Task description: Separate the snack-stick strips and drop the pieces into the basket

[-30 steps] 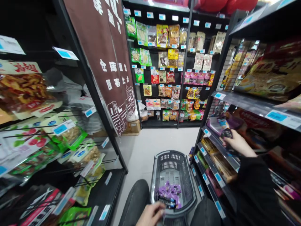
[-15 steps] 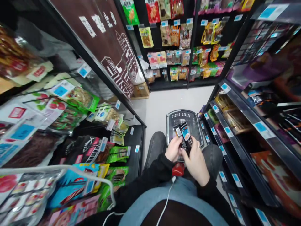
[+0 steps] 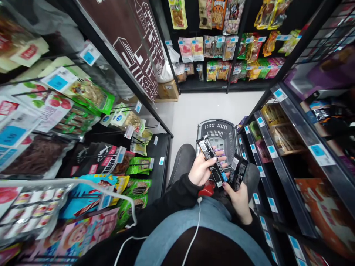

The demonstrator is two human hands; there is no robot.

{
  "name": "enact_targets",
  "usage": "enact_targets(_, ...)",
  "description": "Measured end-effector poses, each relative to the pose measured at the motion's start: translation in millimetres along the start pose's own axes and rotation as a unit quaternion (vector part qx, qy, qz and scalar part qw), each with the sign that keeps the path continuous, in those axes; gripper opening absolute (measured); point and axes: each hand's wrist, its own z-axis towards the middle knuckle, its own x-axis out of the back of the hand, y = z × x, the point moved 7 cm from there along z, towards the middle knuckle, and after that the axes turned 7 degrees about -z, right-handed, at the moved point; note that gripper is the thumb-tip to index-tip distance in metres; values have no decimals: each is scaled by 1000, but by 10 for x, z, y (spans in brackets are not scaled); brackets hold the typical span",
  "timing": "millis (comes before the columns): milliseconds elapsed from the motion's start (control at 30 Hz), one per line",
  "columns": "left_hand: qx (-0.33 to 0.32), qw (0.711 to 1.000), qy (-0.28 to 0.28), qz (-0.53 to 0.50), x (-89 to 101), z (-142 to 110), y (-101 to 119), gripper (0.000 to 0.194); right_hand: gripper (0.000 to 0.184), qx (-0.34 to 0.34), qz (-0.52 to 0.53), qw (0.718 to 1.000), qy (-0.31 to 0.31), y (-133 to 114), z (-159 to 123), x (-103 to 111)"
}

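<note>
Nearest the camera, a white cable [image 3: 197, 227] runs down over a light blue band [image 3: 163, 234] of clothing, and both arms reach forward in black sleeves. The left hand [image 3: 198, 171] grips a long black packet [image 3: 216, 172], thumb pressed across its front, the other fingers stretched out behind it; the packet lies at a slant, above the near end of the basket. The right hand [image 3: 239, 197] pinches another black packet [image 3: 239, 169], thumb on its near lower corner and fingers hidden behind, so their exact curl cannot be told. The two packets are close together, their lower parts nearest. Under the wrists shows something red [image 3: 206, 190], too covered to make out. Grey-clad knees stand either side of the shopping basket [image 3: 217, 123], a slatted dark one on the pale floor [image 3: 187, 111], with a little purple visible inside. Shelves with price tags flank the aisle. Beyond, a cardboard box [image 3: 168, 89] sits beside a brown cloth [image 3: 111, 18], and a far rack holds hanging snack bags [image 3: 191, 50]
</note>
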Motion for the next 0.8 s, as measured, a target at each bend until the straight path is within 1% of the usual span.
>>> enact_targets(67,-14,1000,1,27,4,17,-3,45,23,4,3,1000,21,-13,2,3)
enact_targets(167,-34,994,11,102,54,29,-19,49,22,41,-17,998,42,-47,3,29)
enact_targets(200,-36,991,12,131,71,27,-27,51,20,50,-26,998,34,-47,1,21)
enact_targets(267,-36,980,3,194,85,10,-36,52,18,59,-30,998,-4,-36,-6,-22)
enact_targets(333,-41,957,-15,287,65,-23,-16,53,16,60,-12,998,-35,-30,-11,-56)
enact_targets(367,-52,935,-28,348,39,-46,8,54,16,57,4,998,-34,-32,-4,-50)
enact_targets(400,-70,906,-42,416,2,-72,37,57,17,50,21,998,-18,-37,13,-23)
enact_targets(467,-113,830,-74,542,-91,-133,74,63,21,35,57,997,35,-62,73,69)
enact_targets(533,-143,759,-113,625,-176,-200,45,67,25,28,95,992,83,-118,159,172)
enact_targets(567,-148,733,-130,651,-201,-231,10,67,26,29,112,988,98,-157,207,219)
enact_targets(600,-150,712,-143,671,-216,-259,-29,65,27,32,124,986,105,-201,253,260)
enact_targets(667,-165,679,-155,698,-238,-305,-82,59,29,38,134,985,105,-292,325,326)
enact_targets(733,-207,651,-167,711,-283,-348,-86,54,30,43,134,985,98,-372,353,364)
enact_targets(800,-271,614,-183,718,-352,-392,-57,48,28,48,137,984,98,-434,333,372)
